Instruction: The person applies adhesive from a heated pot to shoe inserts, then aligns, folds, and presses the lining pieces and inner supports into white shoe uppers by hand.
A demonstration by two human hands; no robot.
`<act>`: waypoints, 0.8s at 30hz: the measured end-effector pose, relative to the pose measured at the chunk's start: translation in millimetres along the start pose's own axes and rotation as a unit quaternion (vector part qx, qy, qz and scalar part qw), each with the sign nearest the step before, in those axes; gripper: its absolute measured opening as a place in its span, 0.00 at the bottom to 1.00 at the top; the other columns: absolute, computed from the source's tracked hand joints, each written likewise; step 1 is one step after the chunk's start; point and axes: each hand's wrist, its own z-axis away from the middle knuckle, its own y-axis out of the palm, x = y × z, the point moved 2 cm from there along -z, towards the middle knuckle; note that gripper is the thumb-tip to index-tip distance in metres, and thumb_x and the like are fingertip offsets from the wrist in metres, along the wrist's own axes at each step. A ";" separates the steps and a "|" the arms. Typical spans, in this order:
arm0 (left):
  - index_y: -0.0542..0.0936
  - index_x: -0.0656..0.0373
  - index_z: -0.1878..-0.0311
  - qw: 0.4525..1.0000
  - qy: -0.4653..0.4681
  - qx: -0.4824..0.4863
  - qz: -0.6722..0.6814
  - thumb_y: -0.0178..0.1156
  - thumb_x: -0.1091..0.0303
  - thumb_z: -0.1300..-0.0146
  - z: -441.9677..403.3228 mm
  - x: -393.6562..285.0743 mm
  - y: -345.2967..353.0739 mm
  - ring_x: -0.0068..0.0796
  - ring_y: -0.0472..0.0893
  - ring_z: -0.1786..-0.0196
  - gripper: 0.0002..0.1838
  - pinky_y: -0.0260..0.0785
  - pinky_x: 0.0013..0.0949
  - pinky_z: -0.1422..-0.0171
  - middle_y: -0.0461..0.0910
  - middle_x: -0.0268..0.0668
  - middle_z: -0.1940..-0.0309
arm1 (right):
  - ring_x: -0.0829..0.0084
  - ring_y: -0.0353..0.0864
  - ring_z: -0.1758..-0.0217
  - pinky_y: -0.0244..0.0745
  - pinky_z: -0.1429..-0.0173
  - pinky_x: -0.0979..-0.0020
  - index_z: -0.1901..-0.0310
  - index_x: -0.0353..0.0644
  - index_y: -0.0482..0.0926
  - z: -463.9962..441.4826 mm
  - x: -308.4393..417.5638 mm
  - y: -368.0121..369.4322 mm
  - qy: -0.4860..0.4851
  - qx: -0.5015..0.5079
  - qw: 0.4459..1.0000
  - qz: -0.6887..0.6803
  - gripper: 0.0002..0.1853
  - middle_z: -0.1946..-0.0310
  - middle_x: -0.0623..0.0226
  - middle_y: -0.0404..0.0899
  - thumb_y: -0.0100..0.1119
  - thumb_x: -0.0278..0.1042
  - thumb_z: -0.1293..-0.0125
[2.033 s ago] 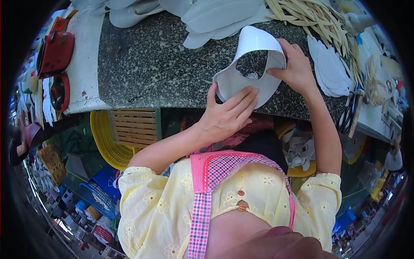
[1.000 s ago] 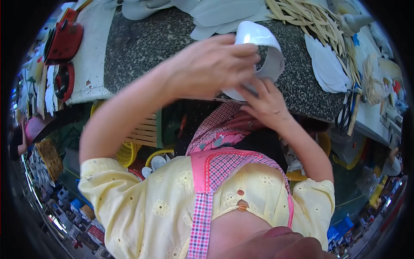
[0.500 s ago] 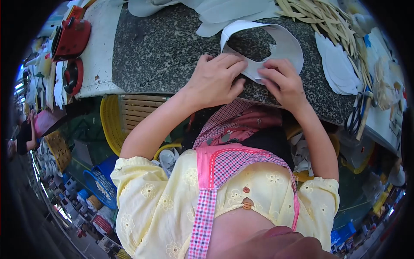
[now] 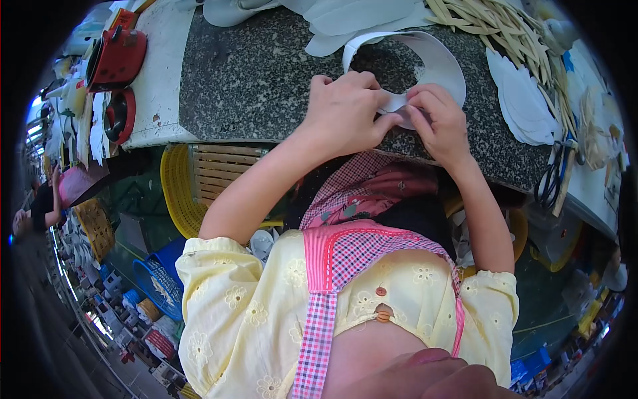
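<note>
L hand point(image 4: 349, 112) fingers tog., thumb & fingertips clamped on near edge of white piece point(image 4: 444, 66); R hand point(image 4: 440, 126) fingers bent, thumb & index pinching same edge just beside, tips of both hands close tog. Piece = smooth, thin, curved like an open ring: narrow upright band on L & far side, wider, flatter on R; dark speckled slab point(image 4: 252, 80) shows thru the opening, whose R rim looks slightly ragged. Fingers hide part of near edge. It's at near R part of slab; can't tell how much rests on it. Farther out: white cutouts point(image 4: 522, 100) to R, w/ tan strips point(image 4: 492, 23) beyond; more flat white pcs point(image 4: 365, 18) at far side; red device point(image 4: 123, 60) well apart, L
</note>
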 end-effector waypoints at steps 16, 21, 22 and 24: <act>0.77 0.50 0.75 0.993 -0.006 -0.114 -0.028 0.61 0.65 0.53 -10.1 -8.6 30.5 0.28 0.72 0.61 0.03 0.57 0.38 0.62 0.72 0.24 0.72 | 0.68 0.61 0.48 0.50 0.50 0.63 0.45 0.36 0.67 63.6 45.5 44.2 0.038 0.009 0.969 0.242 0.36 0.40 0.63 0.62 0.63 0.42 0.58; 0.75 0.51 0.74 0.990 -0.014 -0.142 0.003 0.60 0.66 0.52 -7.9 -4.6 36.6 0.29 0.72 0.60 0.03 0.56 0.40 0.60 0.72 0.25 0.71 | 0.77 0.63 0.50 0.54 0.51 0.67 0.47 0.45 0.72 67.3 35.7 53.2 0.012 -0.052 0.952 0.301 0.29 0.43 0.74 0.67 0.57 0.36 0.57; 0.75 0.51 0.74 0.989 -0.006 -0.150 -0.012 0.59 0.67 0.53 -9.1 -3.4 36.8 0.29 0.72 0.61 0.03 0.56 0.40 0.59 0.72 0.26 0.70 | 0.77 0.63 0.51 0.54 0.52 0.68 0.47 0.46 0.73 68.2 34.6 53.5 0.000 -0.058 0.948 0.313 0.28 0.43 0.75 0.67 0.56 0.35 0.56; 0.74 0.52 0.72 0.985 0.012 -0.168 -0.041 0.59 0.69 0.55 -15.9 1.7 38.8 0.29 0.71 0.61 0.05 0.55 0.41 0.58 0.71 0.28 0.70 | 0.77 0.64 0.52 0.55 0.51 0.68 0.47 0.47 0.73 67.6 35.9 52.8 0.004 -0.056 0.947 0.317 0.27 0.43 0.75 0.67 0.55 0.35 0.55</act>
